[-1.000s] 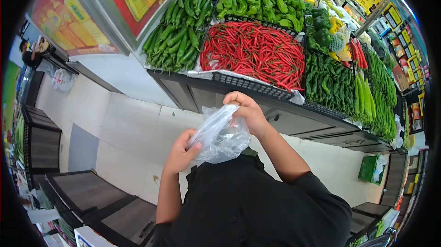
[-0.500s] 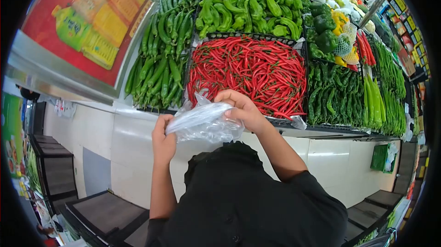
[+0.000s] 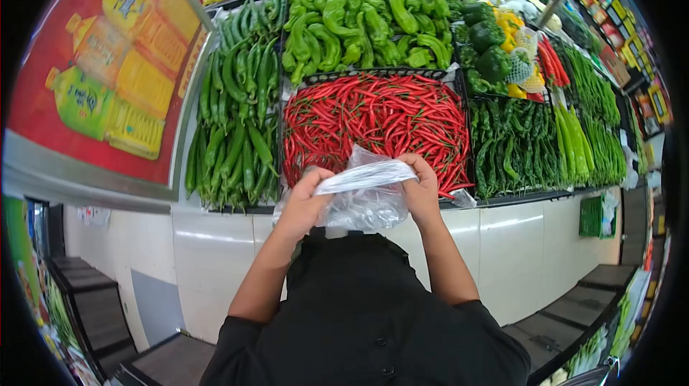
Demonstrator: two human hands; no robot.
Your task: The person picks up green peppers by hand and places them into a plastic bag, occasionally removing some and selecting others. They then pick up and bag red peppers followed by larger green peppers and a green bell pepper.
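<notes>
At the left of the produce bench [image 3: 502,242], the crate of long green peppers [image 3: 237,120] lies just beyond the left hand [image 3: 305,203], which is closed in a pinch on the left end of the thin clear plastic bag [image 3: 362,196]. The bag is stretched flat along its top edge between both hands, in front of the chest and just below the heap of slim red chillies [image 3: 380,117], with its crumpled body hanging underneath. The right hand [image 3: 423,188] is closed on the other end, thumb and fingers clamped over the film. To part such a clinging film well, it seems best to rub the two layers against each other between thumb and forefinger near one corner, keep the pull light so the film does not tear, and hold the mouth up near the dark green chillies [image 3: 513,145] side only once it gapes.
</notes>
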